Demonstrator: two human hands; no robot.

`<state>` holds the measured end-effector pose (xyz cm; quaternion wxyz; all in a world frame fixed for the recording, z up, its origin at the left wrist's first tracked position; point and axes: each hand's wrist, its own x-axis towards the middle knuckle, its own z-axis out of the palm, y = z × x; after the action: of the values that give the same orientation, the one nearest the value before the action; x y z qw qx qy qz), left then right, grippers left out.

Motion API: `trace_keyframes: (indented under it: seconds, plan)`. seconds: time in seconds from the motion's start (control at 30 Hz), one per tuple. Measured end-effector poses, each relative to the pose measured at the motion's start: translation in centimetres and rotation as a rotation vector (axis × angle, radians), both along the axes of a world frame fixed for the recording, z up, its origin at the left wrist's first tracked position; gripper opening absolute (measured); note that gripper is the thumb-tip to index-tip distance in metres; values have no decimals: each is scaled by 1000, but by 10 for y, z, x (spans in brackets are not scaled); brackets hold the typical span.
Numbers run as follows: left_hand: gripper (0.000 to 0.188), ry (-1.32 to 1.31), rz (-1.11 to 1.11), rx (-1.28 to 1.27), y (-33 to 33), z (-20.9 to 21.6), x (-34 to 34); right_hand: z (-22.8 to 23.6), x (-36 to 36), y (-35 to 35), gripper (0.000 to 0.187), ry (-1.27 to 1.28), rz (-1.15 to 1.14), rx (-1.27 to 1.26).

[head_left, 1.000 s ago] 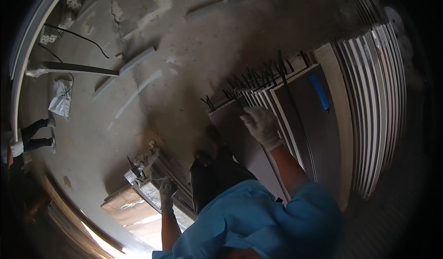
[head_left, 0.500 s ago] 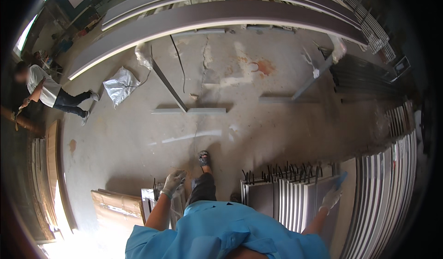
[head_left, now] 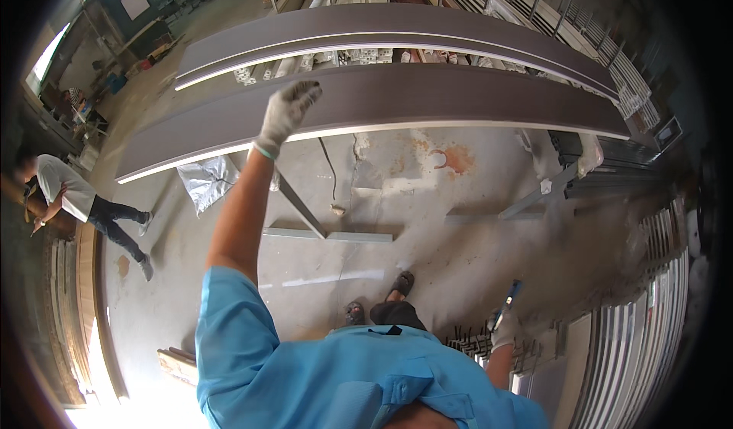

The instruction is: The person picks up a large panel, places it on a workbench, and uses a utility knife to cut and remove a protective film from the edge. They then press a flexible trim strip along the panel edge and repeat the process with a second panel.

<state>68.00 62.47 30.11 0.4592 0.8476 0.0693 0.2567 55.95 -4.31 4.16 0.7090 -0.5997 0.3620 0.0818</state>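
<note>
My left hand, in a pale glove with darkened fingertips, is raised over the nearer long brown panel. Its fingers are curled together, and whatever they may hold is too small to make out; I cannot tell whether it touches the panel. The panel has a white front edge and rests on grey metal trestle legs with wrapped tops. Low on the right, my gloved right hand is closed around a slim blue and dark tool, pointing away from me. Its exact kind is unclear.
A second long brown panel lies beyond the first. Stacked panels stand at my right. A silvery sack lies on the floor. A co-worker is at the far left, beside upright boards.
I have come nearer to the panels. My left hand has risen from low beside me to over the near panel. My right hand, with the blue tool, has moved away from the stacked panels.
</note>
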Motion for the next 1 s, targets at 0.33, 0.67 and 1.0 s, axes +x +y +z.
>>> trace_keyframes:
  seconds: [0.33, 0.67, 1.0]
  plan:
    - [33, 567, 175, 578, 116, 4, 165, 6, 122, 45, 17, -161, -42, 167]
    - [35, 848, -309, 1380, 202, -97, 266, 91, 159, 195, 30, -369, -124, 75]
    - [37, 869, -556, 996, 245, -156, 283, 165, 276, 315, 37, -662, 118, 297]
